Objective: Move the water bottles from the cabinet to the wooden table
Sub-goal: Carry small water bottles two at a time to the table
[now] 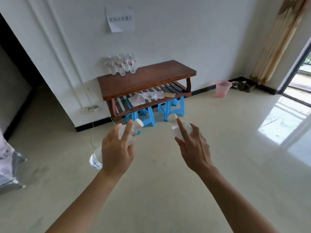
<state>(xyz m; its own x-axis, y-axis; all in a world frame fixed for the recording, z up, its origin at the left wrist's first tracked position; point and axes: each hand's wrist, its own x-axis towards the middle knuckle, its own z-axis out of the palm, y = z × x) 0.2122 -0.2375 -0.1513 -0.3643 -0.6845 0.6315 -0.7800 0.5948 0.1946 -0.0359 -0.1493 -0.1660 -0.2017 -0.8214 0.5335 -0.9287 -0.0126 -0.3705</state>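
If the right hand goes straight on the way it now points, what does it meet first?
The right hand likely meets the right blue plastic stool under the brown wooden table; depth unclear.

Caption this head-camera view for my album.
Left hand grips the left bottle, right hand the right bottle, facing the wooden table where more bottles stand.

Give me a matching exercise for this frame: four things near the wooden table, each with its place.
1 bottle cluster
2 pink basket
3 blue stools
4 cloth

A under the wooden table
B alone on the floor, right of the table
C on its top, back left corner
D on the slatted shelf

Pairs: 1-C, 2-B, 3-A, 4-D
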